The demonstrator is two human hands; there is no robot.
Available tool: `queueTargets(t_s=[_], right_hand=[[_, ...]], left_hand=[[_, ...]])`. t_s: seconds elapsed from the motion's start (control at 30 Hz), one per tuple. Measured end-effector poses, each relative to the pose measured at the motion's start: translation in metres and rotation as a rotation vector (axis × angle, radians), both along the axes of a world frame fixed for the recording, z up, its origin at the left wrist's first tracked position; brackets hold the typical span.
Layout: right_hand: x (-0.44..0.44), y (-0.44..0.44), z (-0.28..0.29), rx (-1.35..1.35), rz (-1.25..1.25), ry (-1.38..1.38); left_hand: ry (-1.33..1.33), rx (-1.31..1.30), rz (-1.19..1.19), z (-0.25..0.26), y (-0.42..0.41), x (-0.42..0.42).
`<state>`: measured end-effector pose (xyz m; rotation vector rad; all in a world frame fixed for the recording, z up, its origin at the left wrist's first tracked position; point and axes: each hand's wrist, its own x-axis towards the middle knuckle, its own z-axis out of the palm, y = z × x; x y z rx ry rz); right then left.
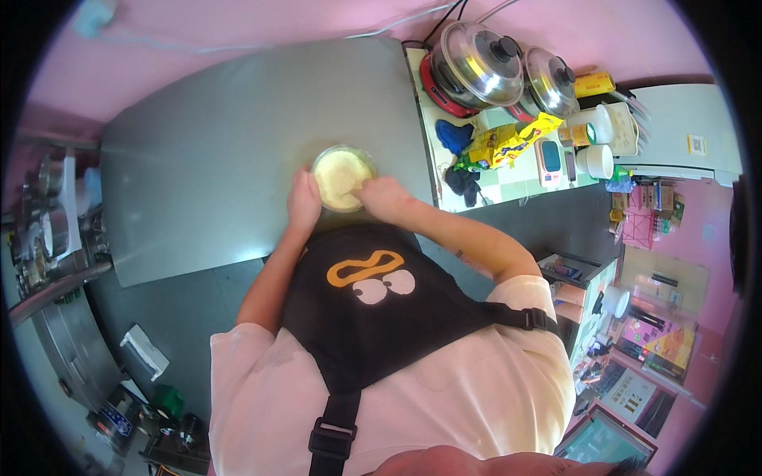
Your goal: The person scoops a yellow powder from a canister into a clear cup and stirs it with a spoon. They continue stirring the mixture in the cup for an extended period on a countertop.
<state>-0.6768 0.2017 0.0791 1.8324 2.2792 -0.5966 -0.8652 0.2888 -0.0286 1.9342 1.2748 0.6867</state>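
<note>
A round bowl (318,201) with a clear-looking rim stands on the grey metal tabletop (238,149), close to my apron. Pale yellow, powdery or crumbly contents (342,172) fill much of it. My left hand (304,199) grips the bowl's left side, with the fingers along the outer wall. Over the right rim, my right hand (384,197) is curled with its fingertips at the contents. Whether it grips a small utensil or works with bare fingers cannot be made out.
Right of the table, a checkered counter (506,190) bears two lidded electric pots (482,65), a yellow bag (506,143), dark blue cloths (453,135), a small kitchen scale (549,160) and white tubs (595,162). Metal racks with pans (55,229) stand at far left.
</note>
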Motion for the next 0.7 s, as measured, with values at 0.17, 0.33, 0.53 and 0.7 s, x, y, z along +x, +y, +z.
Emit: queueTargets(t_s=[0.17, 0.33, 0.53, 0.7], right_hand=[[0.020, 0.005, 0.023, 0.063, -0.098, -0.011], [0.026, 0.018, 0.052, 0.204, -0.078, 0.031], [0.041, 0.039, 0.004, 0.073, 0.020, -0.135], [0.038, 0.022, 0.009, -0.203, -0.212, -0.012]], left_hand=[[0.008, 0.019, -0.008, -0.007, 0.000, -0.001], [0.005, -0.013, -0.006, -0.005, 0.000, 0.000], [0.001, 0.031, -0.019, -0.008, 0.001, -0.001], [0.007, 0.040, 0.035, -0.006, -0.002, 0.003]])
